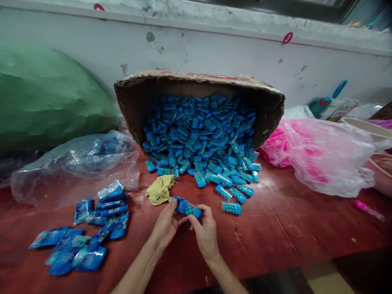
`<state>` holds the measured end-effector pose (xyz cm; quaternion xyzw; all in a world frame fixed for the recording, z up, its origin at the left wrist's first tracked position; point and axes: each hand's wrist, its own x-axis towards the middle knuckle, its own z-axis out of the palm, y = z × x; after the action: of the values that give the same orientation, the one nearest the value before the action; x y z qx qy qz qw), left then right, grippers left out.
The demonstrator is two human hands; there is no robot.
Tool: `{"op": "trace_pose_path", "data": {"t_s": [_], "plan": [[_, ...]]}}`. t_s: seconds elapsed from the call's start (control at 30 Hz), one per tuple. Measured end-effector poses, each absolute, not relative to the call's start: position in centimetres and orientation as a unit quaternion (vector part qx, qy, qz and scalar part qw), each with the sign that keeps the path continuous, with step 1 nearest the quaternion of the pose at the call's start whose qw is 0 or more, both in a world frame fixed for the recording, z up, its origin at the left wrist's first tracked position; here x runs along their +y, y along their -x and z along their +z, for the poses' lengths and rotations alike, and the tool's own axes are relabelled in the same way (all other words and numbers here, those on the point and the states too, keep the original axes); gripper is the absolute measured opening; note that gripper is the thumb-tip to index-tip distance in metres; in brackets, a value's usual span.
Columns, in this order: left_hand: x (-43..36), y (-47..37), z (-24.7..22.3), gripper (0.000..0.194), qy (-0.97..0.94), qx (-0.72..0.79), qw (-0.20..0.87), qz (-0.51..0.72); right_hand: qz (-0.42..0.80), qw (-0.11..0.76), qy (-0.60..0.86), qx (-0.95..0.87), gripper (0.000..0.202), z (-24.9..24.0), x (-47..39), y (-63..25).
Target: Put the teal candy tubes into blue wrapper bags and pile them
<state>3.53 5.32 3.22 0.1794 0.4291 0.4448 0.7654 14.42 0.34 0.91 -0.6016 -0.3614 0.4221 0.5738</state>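
Two forearms [137, 265] slant up from the bottom edge; left hand [165, 224] and right hand [206, 234] together pinch one blue bottle [192, 210] at lower centre — its long axis sloping down rightward, neither hand nearer. One box [199, 76], upper centre, spills uncountable bottles [196, 130]; overlapping packets [102, 234], lower left — no sure count.

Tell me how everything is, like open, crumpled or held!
Cardboard box: open, tipped sideways
Blue containers: heaped, spilling onto the table
Blue item: held by the left hand and right hand
Blue packets: loosely piled; sealed or not, I can't tell
Yellow cloth: crumpled
Left clear bag: slack, blue things inside
Right clear bag: bulging, pink things inside
Green sack: bulging
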Motion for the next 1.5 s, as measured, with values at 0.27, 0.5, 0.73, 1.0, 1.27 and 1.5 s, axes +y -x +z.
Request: {"op": "trace_pose_path", "data": {"t_s": [0.27, 0.5, 0.73, 1.0, 1.27, 1.5], "plan": [[5.0, -3.5, 2.4, 0.010, -0.173, 0.434, 0.783, 0.410, 0.541, 0.530, 0.544, -0.362, 0.028, 2.4, 0.3, -15.2], [4.9, -2.8, 3.0, 0.012, -0.149, 0.353, 0.840, 0.385, 0.639, 0.550, 0.435, -0.317, 0.037, 2.3, 1.7, -16.9], [4.8, -2.7, 4.1, 0.021, -0.166, 0.289, 0.876, 0.348, 0.646, 0.501, 0.407, -0.408, 0.043, 2.8, 1.9, -17.7], [3.5, -4.2, 3.7, 0.007, -0.134, 0.364, 0.824, 0.413, 0.597, 0.481, 0.463, -0.444, 0.035, 2.7, 1.5, -17.2], [3.1, -5.2, 4.7, 0.012, -0.072, 0.408, 0.789, 0.454, 0.519, 0.475, 0.522, -0.482, 0.038, 2.2, 1.5, -16.7], [6.5, 3.3, 7.2, 0.054, -0.018, 0.400, 0.655, 0.640, 0.293, 0.335, 0.609, -0.656, 0.027, 2.2, 2.6, -17.1]]}}
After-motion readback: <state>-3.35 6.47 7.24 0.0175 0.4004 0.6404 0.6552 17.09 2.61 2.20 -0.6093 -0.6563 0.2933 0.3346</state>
